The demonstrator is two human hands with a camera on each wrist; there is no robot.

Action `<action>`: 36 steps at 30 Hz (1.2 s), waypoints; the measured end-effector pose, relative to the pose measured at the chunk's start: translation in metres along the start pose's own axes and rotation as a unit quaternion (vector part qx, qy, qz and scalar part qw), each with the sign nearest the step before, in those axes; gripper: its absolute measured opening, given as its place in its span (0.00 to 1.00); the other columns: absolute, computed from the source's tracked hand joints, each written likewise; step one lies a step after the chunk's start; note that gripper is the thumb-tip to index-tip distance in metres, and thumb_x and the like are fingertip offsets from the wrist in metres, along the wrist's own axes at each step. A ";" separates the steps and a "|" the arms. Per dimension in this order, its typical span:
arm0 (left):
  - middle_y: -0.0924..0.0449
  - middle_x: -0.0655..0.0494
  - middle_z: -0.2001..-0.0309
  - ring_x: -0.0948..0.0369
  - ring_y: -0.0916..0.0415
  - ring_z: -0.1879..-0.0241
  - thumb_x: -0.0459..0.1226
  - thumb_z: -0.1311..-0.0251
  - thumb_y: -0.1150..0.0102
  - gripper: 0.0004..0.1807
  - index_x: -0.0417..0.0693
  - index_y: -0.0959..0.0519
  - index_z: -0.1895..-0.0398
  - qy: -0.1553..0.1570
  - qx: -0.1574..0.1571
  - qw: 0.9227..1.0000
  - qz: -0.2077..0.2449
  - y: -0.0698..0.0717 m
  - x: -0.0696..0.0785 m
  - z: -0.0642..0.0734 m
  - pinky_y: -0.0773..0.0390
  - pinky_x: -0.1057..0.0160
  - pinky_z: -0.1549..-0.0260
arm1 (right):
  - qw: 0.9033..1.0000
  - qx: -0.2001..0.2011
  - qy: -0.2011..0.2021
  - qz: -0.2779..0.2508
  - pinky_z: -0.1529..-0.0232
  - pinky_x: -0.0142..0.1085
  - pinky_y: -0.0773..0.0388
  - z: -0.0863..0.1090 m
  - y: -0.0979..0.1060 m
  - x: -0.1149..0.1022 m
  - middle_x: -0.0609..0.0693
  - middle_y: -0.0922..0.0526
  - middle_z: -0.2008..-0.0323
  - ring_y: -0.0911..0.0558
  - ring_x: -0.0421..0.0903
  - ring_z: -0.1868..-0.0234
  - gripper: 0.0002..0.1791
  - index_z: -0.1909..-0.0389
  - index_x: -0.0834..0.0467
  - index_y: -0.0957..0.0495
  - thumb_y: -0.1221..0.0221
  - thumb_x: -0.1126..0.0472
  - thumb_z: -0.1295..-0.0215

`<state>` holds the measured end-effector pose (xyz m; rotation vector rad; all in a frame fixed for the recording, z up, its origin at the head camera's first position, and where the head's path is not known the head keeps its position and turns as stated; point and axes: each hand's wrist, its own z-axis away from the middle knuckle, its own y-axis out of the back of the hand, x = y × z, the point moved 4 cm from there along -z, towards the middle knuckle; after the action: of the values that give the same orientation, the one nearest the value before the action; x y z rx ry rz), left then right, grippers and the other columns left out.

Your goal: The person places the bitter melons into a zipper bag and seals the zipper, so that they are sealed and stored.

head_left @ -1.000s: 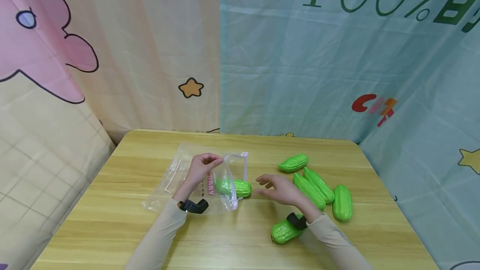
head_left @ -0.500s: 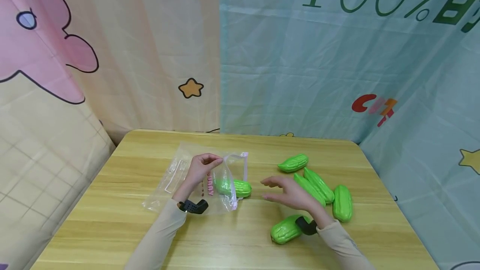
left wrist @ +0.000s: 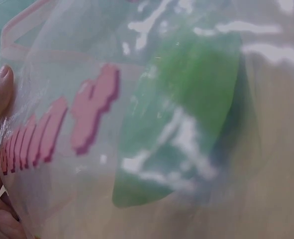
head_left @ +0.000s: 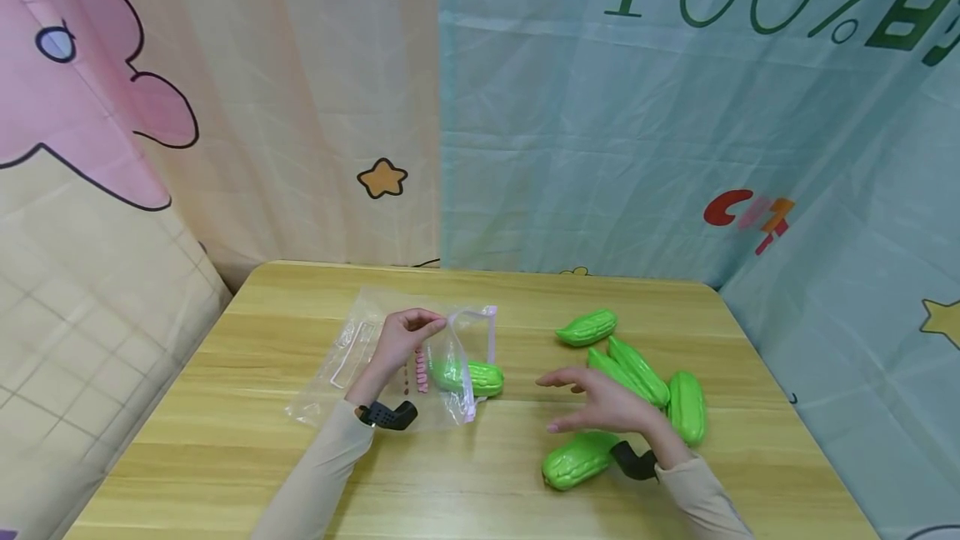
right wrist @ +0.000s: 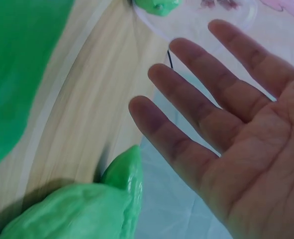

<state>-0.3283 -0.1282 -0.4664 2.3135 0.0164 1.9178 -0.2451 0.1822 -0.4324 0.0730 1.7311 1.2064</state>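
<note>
My left hand (head_left: 401, 348) pinches the upper edge of a clear zip bag (head_left: 352, 357) lying on the table, its mouth held partly open to the right. A ridged green bitter melon (head_left: 486, 379) lies mostly inside, one end sticking out of the mouth. The left wrist view shows that bitter melon (left wrist: 196, 94) blurred through the plastic. Holding nothing, my right hand (head_left: 611, 402) hovers with fingers spread above the table, just beyond the nearest bitter melon (head_left: 573, 463). In the right wrist view the fingers of the right hand (right wrist: 246, 134) are straight and apart.
More bitter melons lie to the right: one at the back (head_left: 587, 327), two side by side with a visible front one (head_left: 636, 369), and one farther right (head_left: 686, 407). Printed curtains (head_left: 555, 148) hang behind the wooden table (head_left: 300, 282).
My right hand has drawn away from the bag, to the right and toward me, and its fingers have spread wider. The left hand, bag and bitter melons stay put.
</note>
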 end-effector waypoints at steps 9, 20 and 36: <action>0.17 0.53 0.66 0.56 0.24 0.63 0.41 0.45 0.32 0.14 0.38 0.17 0.64 -0.007 0.001 1.000 0.005 0.000 -0.002 0.000 0.26 0.63 0.62 | 0.999 -0.034 -0.005 0.016 0.48 0.53 0.30 0.016 0.002 0.009 0.46 0.23 0.45 0.26 0.48 0.44 0.36 0.43 0.57 0.25 0.29 0.44 0.51; 0.17 0.53 0.66 0.56 0.24 0.63 0.41 0.45 0.32 0.14 0.38 0.17 0.64 -0.004 0.005 1.000 0.001 0.000 -0.002 0.001 0.26 0.63 0.62 | 0.997 -0.065 -0.012 0.035 0.48 0.51 0.31 0.030 -0.001 0.021 0.47 0.23 0.45 0.27 0.48 0.44 0.36 0.44 0.57 0.24 0.30 0.42 0.52; 0.17 0.53 0.66 0.56 0.24 0.63 0.40 0.44 0.33 0.13 0.38 0.17 0.64 0.000 0.002 1.000 -0.003 0.000 -0.001 -0.001 0.26 0.64 0.63 | 0.998 -0.065 -0.012 0.020 0.44 0.43 0.33 0.036 -0.004 0.029 0.47 0.22 0.46 0.28 0.49 0.43 0.36 0.45 0.57 0.24 0.29 0.42 0.54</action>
<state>-0.3292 -0.1284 -0.4676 2.3133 0.0279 1.9172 -0.2320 0.2202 -0.4551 0.0452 1.6334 1.3393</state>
